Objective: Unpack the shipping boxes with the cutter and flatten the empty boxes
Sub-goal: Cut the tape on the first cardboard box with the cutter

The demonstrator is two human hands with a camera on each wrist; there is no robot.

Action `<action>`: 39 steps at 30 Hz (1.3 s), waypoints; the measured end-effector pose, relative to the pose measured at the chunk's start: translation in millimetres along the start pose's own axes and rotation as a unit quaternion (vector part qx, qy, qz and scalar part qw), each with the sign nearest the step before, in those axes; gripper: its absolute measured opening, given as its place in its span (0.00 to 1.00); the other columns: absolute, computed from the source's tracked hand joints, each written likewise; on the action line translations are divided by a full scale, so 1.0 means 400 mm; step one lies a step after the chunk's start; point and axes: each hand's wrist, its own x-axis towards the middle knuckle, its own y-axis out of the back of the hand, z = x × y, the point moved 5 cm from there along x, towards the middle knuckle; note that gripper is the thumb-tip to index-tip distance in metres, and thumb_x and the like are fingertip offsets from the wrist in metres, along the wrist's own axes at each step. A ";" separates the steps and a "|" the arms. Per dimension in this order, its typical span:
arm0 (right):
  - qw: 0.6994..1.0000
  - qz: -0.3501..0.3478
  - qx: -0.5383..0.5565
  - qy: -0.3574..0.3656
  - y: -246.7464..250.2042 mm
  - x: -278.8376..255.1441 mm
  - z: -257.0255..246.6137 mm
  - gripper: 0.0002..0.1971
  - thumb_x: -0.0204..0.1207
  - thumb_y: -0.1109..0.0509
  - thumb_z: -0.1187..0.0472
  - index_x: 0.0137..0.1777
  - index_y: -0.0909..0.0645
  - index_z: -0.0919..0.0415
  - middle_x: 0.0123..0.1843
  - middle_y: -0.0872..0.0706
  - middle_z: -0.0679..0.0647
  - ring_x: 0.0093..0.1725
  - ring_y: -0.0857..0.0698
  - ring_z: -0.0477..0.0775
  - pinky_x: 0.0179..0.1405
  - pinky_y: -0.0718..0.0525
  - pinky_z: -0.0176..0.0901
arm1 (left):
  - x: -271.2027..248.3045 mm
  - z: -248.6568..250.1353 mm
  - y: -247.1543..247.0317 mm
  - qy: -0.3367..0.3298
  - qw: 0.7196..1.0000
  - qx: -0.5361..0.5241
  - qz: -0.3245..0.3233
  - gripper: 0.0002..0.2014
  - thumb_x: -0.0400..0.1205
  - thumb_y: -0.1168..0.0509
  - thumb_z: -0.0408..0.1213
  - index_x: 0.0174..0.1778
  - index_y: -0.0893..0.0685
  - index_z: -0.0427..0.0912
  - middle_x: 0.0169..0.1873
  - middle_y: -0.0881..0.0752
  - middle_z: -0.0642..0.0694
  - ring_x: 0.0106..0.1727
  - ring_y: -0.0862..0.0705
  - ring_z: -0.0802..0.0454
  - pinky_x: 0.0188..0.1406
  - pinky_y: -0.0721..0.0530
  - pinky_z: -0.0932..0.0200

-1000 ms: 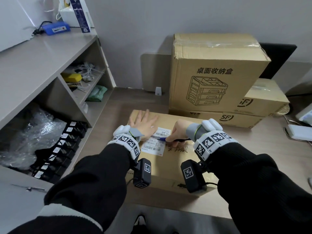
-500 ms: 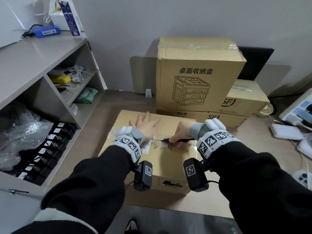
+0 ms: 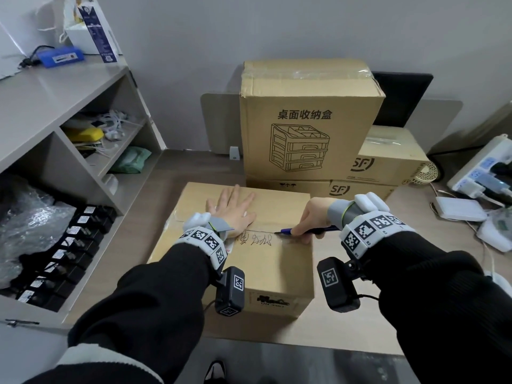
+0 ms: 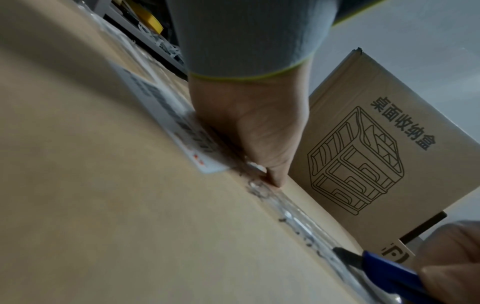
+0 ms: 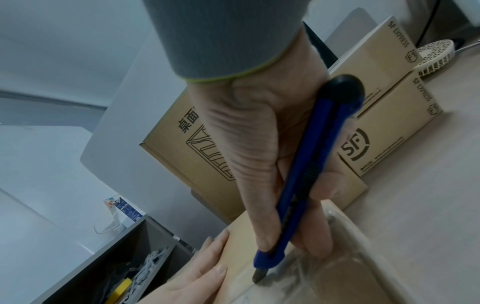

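Two hands engaged: left hand [image 3: 231, 207] spread flat, steadying box [image 3: 266, 270]; right hand [image 3: 311, 218] gripping cutter [image 3: 288, 231], blade in taped seam [image 4: 293, 221] w/ slit incomplete.

Shelf unit [image 3: 50, 106] left; power strip [image 3: 482, 173], white fan [image 3: 428, 173] right on desk [image 3: 432, 295].

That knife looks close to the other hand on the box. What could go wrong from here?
Three risks, as I judge them:
1. The left hand presses flat on the box beside the taped seam; if the blue cutter slips along the seam toward it, the blade could nick the fingers.
2. A blade pushed too deep might scratch whatever is inside.
3. The right hand works near the box edge, so the cutter could slip off.
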 end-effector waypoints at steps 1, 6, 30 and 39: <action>1.000 0.002 -0.003 -0.003 -0.001 -0.001 0.003 0.18 0.72 0.30 0.39 0.45 0.08 0.52 0.31 0.17 0.48 0.29 0.25 0.46 0.29 0.29 0.38 | 0.000 -0.002 -0.001 0.001 1.000 -0.001 -0.002 0.29 0.87 0.55 0.56 0.83 0.59 0.63 0.83 0.67 0.49 0.83 0.67 0.46 0.76 0.62 0.29; 1.000 0.010 0.001 -0.014 0.000 -0.010 0.024 0.21 0.71 0.30 0.39 0.49 0.08 0.57 0.33 0.15 0.50 0.31 0.23 0.49 0.30 0.28 0.38 | 0.003 -0.002 0.000 0.003 1.000 0.004 0.000 0.29 0.87 0.55 0.56 0.83 0.59 0.63 0.84 0.66 0.49 0.84 0.67 0.46 0.76 0.60 0.29; 0.998 0.021 0.050 -0.023 0.011 -0.078 0.148 0.15 0.75 0.31 0.46 0.46 0.08 0.55 0.31 0.15 0.46 0.27 0.27 0.45 0.28 0.31 0.35 | 0.008 0.004 0.001 0.020 1.000 0.016 0.007 0.29 0.86 0.55 0.57 0.83 0.57 0.64 0.84 0.64 0.50 0.84 0.64 0.46 0.76 0.56 0.31; 0.994 0.054 0.084 0.051 0.007 -0.048 0.048 0.13 0.75 0.33 0.50 0.41 0.11 0.56 0.37 0.09 0.46 0.26 0.23 0.42 0.33 0.24 0.35 | 0.007 0.009 0.003 0.024 1.000 0.011 0.004 0.29 0.86 0.54 0.55 0.83 0.56 0.64 0.84 0.64 0.50 0.84 0.65 0.46 0.76 0.57 0.30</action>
